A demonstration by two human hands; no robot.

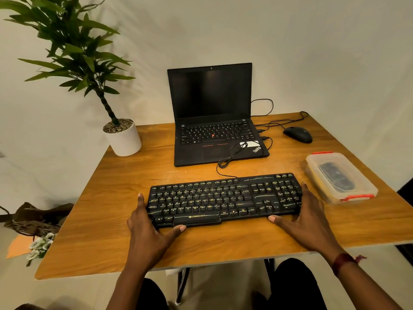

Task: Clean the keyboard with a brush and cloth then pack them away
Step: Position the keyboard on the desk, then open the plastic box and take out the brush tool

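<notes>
My left hand (pixel 145 227) and right hand (pixel 306 218) lie spread wide against the two ends of the keyboard (pixel 223 200), thumbs along its front edge. I judge they are bracing it square on the table (pixel 107 220) for cleaning. It is black, yellow-lettered, its cable trailing toward the laptop (pixel 212 121).

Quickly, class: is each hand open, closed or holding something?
Left hand: open, fingers against the left end of the keyboard.
Right hand: open, fingers against its right end.

Left grip (pixel 149 229) and right grip (pixel 306 222) splayed
</notes>
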